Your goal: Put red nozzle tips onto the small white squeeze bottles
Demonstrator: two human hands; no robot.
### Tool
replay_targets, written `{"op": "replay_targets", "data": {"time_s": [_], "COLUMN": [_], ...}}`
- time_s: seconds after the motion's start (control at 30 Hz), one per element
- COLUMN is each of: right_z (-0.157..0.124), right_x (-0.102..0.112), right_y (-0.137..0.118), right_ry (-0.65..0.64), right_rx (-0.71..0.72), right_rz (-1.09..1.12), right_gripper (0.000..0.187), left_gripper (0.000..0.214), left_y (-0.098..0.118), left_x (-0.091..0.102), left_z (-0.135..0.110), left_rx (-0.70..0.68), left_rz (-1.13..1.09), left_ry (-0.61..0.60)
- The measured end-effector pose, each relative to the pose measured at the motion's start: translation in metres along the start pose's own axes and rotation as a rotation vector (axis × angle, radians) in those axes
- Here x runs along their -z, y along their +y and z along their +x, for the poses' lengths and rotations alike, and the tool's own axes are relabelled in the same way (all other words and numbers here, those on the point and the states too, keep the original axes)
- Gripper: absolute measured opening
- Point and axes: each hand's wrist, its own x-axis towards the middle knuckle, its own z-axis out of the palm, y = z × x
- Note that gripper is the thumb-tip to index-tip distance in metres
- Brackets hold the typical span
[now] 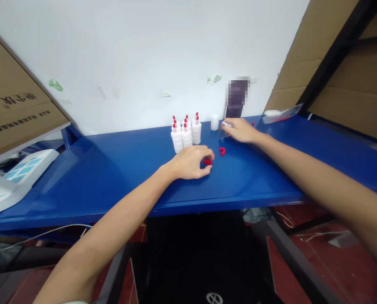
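My left hand (192, 162) rests on the blue table, thumb and index finger apart, curved around a small pile of red caps (208, 162). It appears to hold nothing. Just behind it stand several white squeeze bottles (186, 136) with pointed nozzles and red tips, grouped upright. My right hand (241, 129) is farther back and to the right, fingers closed on a small white object (227, 124), mostly hidden by the fingers. Beside that hand is a short white container (214, 122). A second cluster of red caps (222, 151) lies between my hands.
A dark phone-like object (234, 111), its upper part blurred, leans against the white wall. A clear plastic bag (282, 114) with white contents lies at the back right. At the left edge sits a white device with blue keys (22, 166). Cardboard (17, 88) flanks the table (112, 181).
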Motion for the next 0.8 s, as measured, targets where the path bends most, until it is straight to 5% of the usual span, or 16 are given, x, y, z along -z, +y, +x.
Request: {"op": "replay_targets", "data": {"time_s": [0.4,0.8], "right_z": [0.0000,-0.0002], "right_x": [0.0001,-0.0002], "right_y": [-0.0009,-0.0023], "right_ry": [-0.009,-0.011], "right_rx": [0.003,0.011], "right_rz": [-0.009,-0.039], "right_gripper": [0.024,0.025], "left_gripper": [0.032,0.044], "left_y": [0.0035,0.0052], "left_x": [0.0014,0.0007], "left_z": [0.0019,0.0070], "left_rx": [0.152,0.153], "left_rz": [0.133,0.244], "left_ry": [-0.092,-0.225]}}
